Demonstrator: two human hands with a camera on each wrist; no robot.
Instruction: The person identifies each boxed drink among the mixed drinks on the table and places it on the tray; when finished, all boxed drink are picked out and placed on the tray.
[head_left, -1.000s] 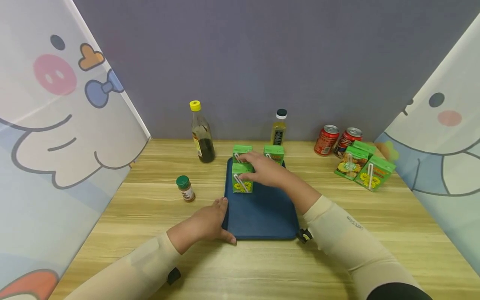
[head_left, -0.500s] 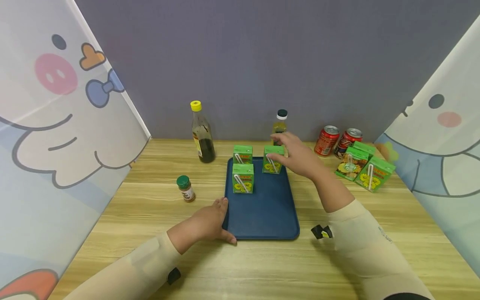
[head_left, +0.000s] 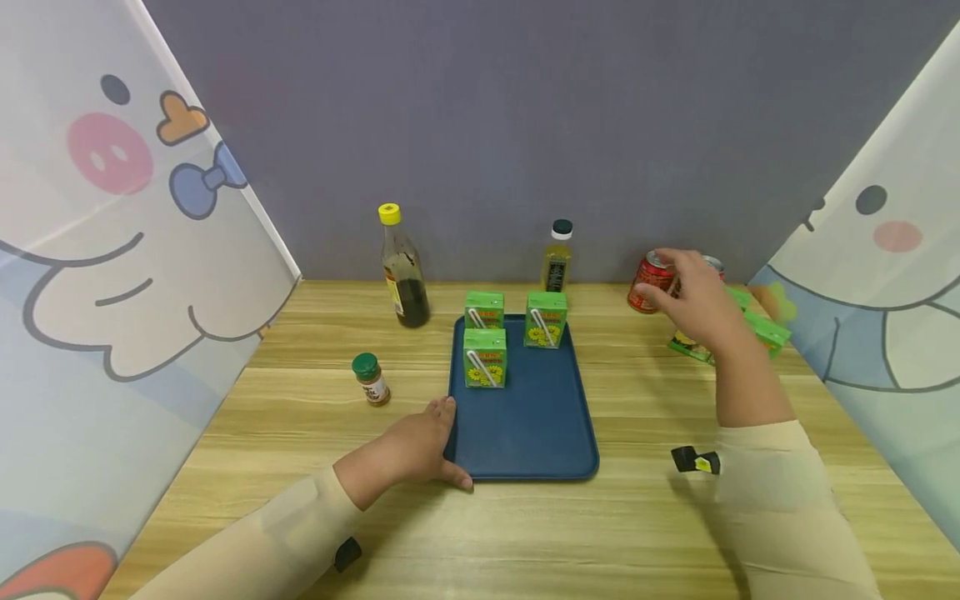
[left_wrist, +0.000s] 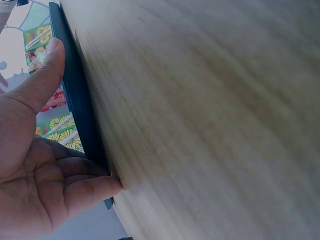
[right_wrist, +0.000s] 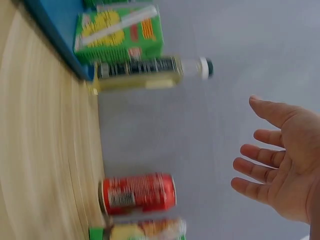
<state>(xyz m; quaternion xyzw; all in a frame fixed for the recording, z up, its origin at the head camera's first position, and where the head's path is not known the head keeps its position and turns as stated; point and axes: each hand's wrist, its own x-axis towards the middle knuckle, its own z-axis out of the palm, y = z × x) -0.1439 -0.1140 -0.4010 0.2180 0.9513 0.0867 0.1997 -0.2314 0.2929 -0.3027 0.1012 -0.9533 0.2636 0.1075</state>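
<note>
My left hand (head_left: 420,442) rests at the near left corner of a dark blue tray (head_left: 532,425), fingers along its left side and thumb by the front edge. In the left wrist view the thumb and fingers lie against the tray rim (left_wrist: 76,90). Three green drink cartons with straws stand on the tray: a front one (head_left: 485,358), one behind it (head_left: 484,310) and one at the back right (head_left: 546,320). Over at the right, my right hand (head_left: 701,300) is in the air with fingers spread and holding nothing, partly covering green cartons (head_left: 767,333) and red cans (head_left: 647,285).
Behind the tray stands a small bottle of pale yellow liquid (head_left: 557,262). A yellow-capped bottle of dark sauce (head_left: 407,279) is at the back left. A green-lidded spice jar (head_left: 372,380) stands left of the tray. A grey wall (head_left: 480,150) borders the table's back.
My right hand has moved from the cartons on the tray rightward to the cans and cartons on the right. The left hand and the tray have stayed put.
</note>
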